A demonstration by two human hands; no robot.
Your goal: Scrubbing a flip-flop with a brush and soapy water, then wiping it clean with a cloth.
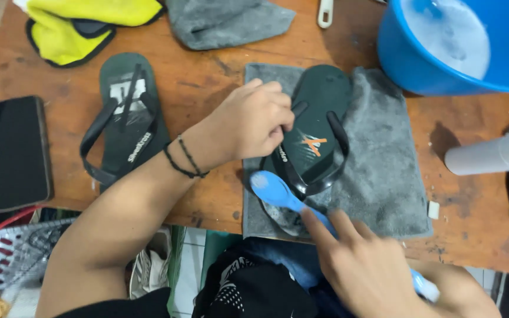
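Your left hand (254,123) is curled shut on the strap of the sandal (316,126), pinning it to the grey towel (384,171). Your right hand (366,265) grips the blue brush (284,197), forefinger laid along its handle, the brush head resting on the sandal's heel end near the tabletop (207,76) edge. From the left: a dark phone (17,152) lies flat, then a second sandal (126,115) below a yellow cloth (83,23). A grey cloth (225,20) sits at the top. Right of the towel stand a blue basin (407,53) of foamy water and a white bottle (493,154) lying on its side.
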